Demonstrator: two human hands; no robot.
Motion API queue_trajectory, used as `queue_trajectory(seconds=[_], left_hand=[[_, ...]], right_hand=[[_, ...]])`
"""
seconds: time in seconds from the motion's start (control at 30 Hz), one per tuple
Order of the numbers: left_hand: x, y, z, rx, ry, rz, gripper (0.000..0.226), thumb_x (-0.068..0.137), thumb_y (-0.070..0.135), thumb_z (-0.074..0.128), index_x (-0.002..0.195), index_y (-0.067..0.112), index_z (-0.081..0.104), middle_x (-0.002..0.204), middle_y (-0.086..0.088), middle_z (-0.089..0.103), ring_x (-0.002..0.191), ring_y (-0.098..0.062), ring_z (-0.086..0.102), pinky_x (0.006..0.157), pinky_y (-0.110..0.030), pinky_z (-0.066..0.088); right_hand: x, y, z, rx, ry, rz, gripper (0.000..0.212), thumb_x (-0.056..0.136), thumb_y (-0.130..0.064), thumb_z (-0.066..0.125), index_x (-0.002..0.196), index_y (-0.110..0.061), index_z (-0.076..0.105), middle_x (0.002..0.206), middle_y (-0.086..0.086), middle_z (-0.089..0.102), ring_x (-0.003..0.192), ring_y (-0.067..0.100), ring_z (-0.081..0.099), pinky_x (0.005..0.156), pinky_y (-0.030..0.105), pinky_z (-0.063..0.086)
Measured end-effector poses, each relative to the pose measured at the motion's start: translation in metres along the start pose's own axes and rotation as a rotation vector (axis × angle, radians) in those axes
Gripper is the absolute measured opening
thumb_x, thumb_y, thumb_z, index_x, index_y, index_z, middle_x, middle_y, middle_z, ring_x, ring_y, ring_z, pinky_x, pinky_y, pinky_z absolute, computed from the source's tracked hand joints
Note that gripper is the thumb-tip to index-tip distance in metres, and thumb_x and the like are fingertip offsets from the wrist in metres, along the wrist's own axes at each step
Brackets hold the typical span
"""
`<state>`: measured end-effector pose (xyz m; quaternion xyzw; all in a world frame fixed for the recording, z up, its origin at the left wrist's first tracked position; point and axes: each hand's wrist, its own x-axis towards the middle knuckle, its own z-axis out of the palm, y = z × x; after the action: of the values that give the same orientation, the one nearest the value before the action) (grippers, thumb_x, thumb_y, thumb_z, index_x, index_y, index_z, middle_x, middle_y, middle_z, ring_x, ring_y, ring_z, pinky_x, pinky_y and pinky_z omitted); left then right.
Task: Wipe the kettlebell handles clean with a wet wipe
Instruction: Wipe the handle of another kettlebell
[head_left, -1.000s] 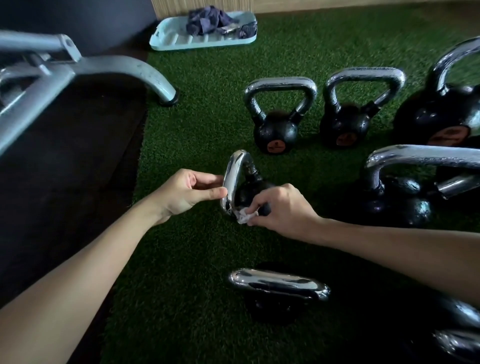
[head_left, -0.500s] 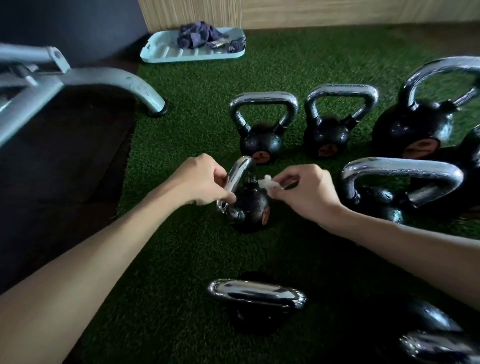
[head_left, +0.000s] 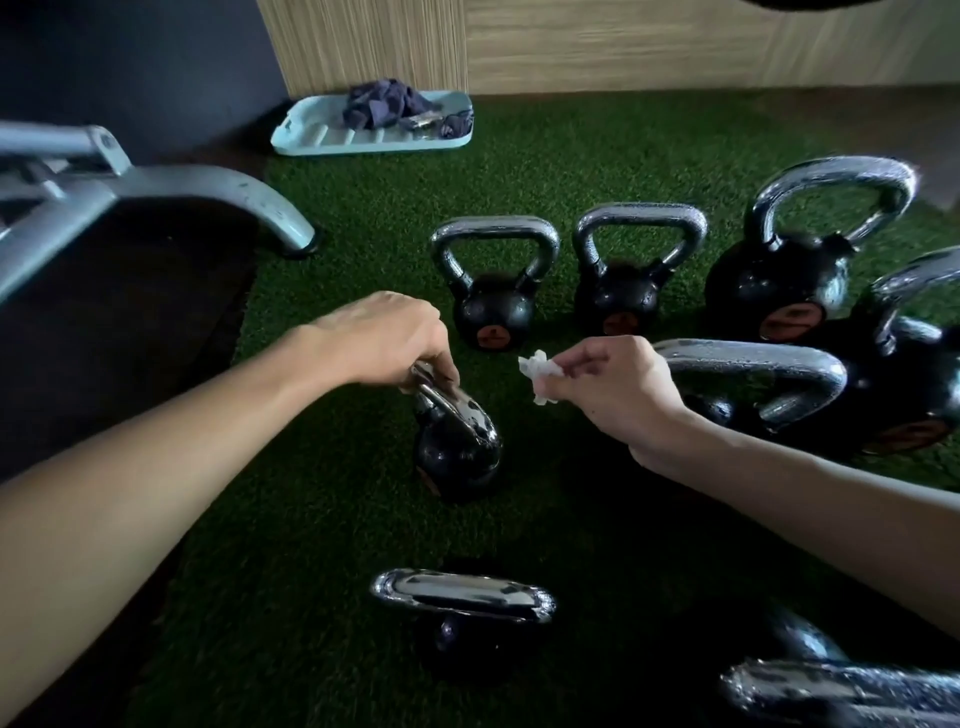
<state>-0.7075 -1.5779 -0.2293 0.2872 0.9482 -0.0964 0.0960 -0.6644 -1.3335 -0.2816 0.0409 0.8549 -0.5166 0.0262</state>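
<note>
Our left hand (head_left: 382, 338) curls its fingers round the chrome loop handle (head_left: 453, 402) of the small black cast-iron kettlebell (head_left: 457, 457), whose body rests on the green artificial turf (head_left: 322, 545) in the middle of the view. The bell leans. Its long axis runs from the round body, nearer us, up to the handle, which points away and to the left. Our right hand (head_left: 618, 387) hovers near the bell without touching it, pinching the crumpled white wet wipe (head_left: 540, 371) between thumb and fingertips.
</note>
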Motion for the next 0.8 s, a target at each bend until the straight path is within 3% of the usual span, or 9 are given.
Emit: queue_trajectory(seconds=[0.1,0.2,0.27,0.33,0.43,0.5,0.57,0.63,0.8], left_hand=[[-0.014,0.007,0.016,-0.059,0.141,-0.172,0.049,0.089,0.018,0.07,0.123,0.053,0.066,0.107,0.02,0.068,0.1,-0.011,0.065,0.082,-0.029,0.053],[-0.033,0.029,0.037,-0.719,0.407,-0.666,0.046,0.082,0.031,0.082,0.125,0.043,0.069,0.118,0.022,0.07,0.086,0.0,0.066,0.067,-0.02,0.049],[-0.04,0.049,0.05,-1.156,0.456,-0.899,0.06,0.072,0.042,0.089,0.128,0.032,0.069,0.106,0.017,0.073,0.096,-0.004,0.065,0.08,-0.022,0.047],[-0.042,0.064,0.058,-1.323,0.45,-0.946,0.083,0.062,0.048,0.092,0.136,0.027,0.063,0.111,0.011,0.074,0.107,-0.008,0.064,0.089,-0.023,0.042],[-0.036,0.075,0.06,-1.409,0.46,-0.979,0.112,0.048,0.06,0.093,0.147,0.03,0.05,0.111,0.012,0.076,0.104,-0.011,0.069,0.1,-0.028,0.048],[-0.03,0.081,0.055,-1.388,0.456,-0.993,0.115,0.049,0.058,0.094,0.15,0.032,0.045,0.101,0.014,0.077,0.09,-0.011,0.073,0.089,-0.029,0.054],[-0.026,0.085,0.05,-1.393,0.44,-1.008,0.11,0.055,0.049,0.096,0.151,0.03,0.044,0.09,0.015,0.077,0.076,-0.008,0.073,0.068,-0.021,0.05],[-0.024,0.085,0.048,-1.407,0.441,-1.023,0.106,0.057,0.043,0.096,0.15,0.028,0.046,0.082,0.014,0.076,0.069,-0.006,0.072,0.062,-0.019,0.046],[-0.027,0.08,0.054,-1.361,0.508,-1.083,0.095,0.06,0.041,0.093,0.145,0.029,0.053,0.12,0.003,0.072,0.102,-0.013,0.068,0.076,-0.022,0.047]], right_hand=[[0.001,0.003,0.001,-0.01,-0.03,0.046,0.016,0.07,-0.03,0.092,0.077,-0.026,0.078,0.069,-0.012,0.07,0.065,0.001,0.06,0.057,0.016,0.044],[0.004,0.003,0.003,-0.004,-0.036,0.06,0.016,0.068,-0.03,0.093,0.076,-0.028,0.078,0.071,-0.012,0.072,0.069,0.002,0.063,0.06,0.02,0.044],[0.006,0.001,0.003,0.005,-0.043,0.064,0.016,0.069,-0.029,0.093,0.075,-0.028,0.077,0.07,-0.013,0.071,0.068,0.001,0.062,0.058,0.017,0.043],[0.008,-0.001,0.005,0.017,-0.051,0.058,0.016,0.07,-0.027,0.093,0.076,-0.027,0.077,0.071,-0.013,0.071,0.066,-0.001,0.061,0.054,0.012,0.042],[0.01,-0.004,0.008,0.027,-0.051,0.045,0.016,0.069,-0.026,0.093,0.075,-0.027,0.078,0.069,-0.012,0.07,0.064,-0.001,0.059,0.053,0.011,0.042],[0.011,-0.005,0.01,0.021,-0.064,0.037,0.016,0.07,-0.027,0.093,0.075,-0.027,0.078,0.069,-0.012,0.07,0.062,-0.001,0.059,0.054,0.014,0.043],[0.011,-0.005,0.011,0.019,-0.077,0.028,0.015,0.07,-0.027,0.093,0.075,-0.027,0.078,0.069,-0.012,0.07,0.062,-0.002,0.058,0.054,0.014,0.043],[0.012,-0.005,0.013,0.018,-0.084,0.023,0.015,0.07,-0.026,0.093,0.075,-0.027,0.078,0.071,-0.012,0.07,0.063,-0.001,0.058,0.054,0.014,0.043],[0.018,-0.002,0.022,0.005,-0.111,0.033,0.016,0.07,-0.025,0.093,0.08,-0.026,0.08,0.074,-0.012,0.07,0.067,-0.001,0.059,0.054,0.014,0.042]])
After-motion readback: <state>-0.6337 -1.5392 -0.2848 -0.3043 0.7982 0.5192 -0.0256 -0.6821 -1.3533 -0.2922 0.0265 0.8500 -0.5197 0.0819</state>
